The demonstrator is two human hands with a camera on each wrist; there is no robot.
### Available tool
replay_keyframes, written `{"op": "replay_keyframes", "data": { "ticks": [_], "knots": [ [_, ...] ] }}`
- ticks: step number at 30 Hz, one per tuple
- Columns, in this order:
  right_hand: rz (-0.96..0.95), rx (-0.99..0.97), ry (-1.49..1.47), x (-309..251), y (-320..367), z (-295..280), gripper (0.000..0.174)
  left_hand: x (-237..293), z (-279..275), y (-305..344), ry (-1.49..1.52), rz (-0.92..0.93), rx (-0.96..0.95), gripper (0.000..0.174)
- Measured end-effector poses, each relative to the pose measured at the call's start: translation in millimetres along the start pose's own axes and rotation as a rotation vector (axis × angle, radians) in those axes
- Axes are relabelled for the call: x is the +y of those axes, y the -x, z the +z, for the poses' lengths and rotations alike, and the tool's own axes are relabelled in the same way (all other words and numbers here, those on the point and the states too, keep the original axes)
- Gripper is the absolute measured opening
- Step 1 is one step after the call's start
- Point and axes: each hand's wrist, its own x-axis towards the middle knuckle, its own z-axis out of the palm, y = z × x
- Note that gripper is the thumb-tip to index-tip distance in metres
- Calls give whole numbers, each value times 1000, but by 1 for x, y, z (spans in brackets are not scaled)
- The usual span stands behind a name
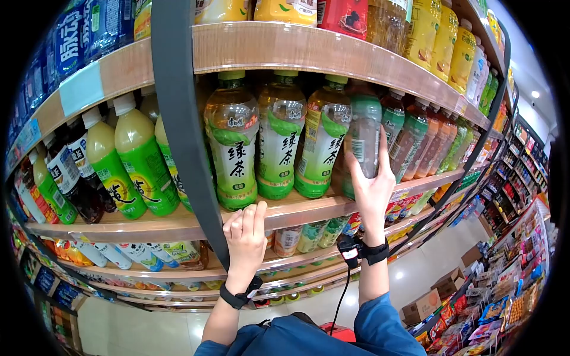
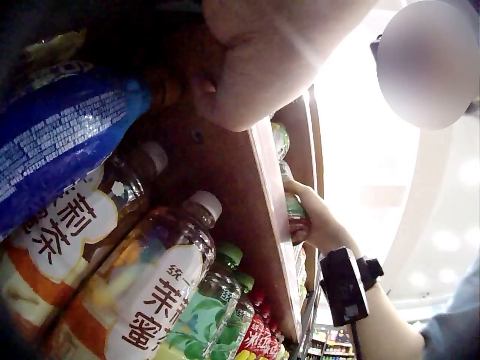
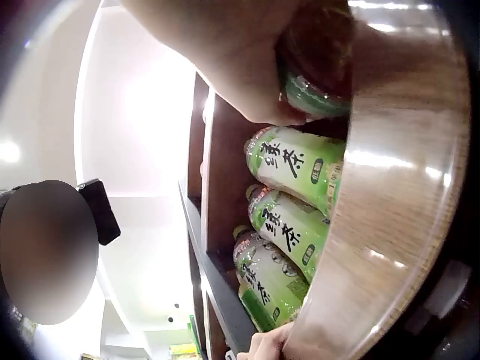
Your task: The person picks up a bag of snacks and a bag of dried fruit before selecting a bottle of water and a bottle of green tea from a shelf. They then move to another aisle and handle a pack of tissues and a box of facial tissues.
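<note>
In the head view my right hand grips a drink bottle with a green band and a barcode, thumb on its left side and fingers on its right. This bottle stands at the right end of a row of green tea bottles on the middle shelf. My left hand holds the shelf edge below the leftmost green tea bottle, its fingers bent over the top. From the left wrist view, the left thumb shows by the underside of the board.
More bottles in green and orange tones continue to the right. A dark upright post parts this bay from yellow-green bottles on the left. Another shelf board runs close above. Cartons and snack racks stand behind on the right.
</note>
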Motion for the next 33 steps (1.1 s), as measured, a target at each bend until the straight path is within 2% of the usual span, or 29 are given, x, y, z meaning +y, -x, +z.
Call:
{"op": "replay_keyframes", "data": {
  "ticks": [1,5,8,12,20,24,29,33],
  "knots": [
    [-44,35,6,-2,1,-3,65,0,0,1,-2,2,4,57],
    [54,-38,-61,-13,11,-27,69,-1,1,0,-14,2,3,57],
    [4,-45,-75,-13,33,-40,71,0,1,1,-8,1,-3,56],
    [152,-75,-144,-11,65,-51,73,0,1,0,6,-1,10,57],
    [227,-99,-128,2,90,-62,74,-1,0,0,32,-16,-5,59],
    [200,-92,-145,1,80,-58,73,-1,-1,1,38,-10,-2,60],
    [74,-8,-169,-12,47,-42,72,-2,0,1,52,-1,-2,60],
    [87,-43,-264,-13,27,-28,72,-1,-3,0,58,-7,-19,60]
  ]
}}
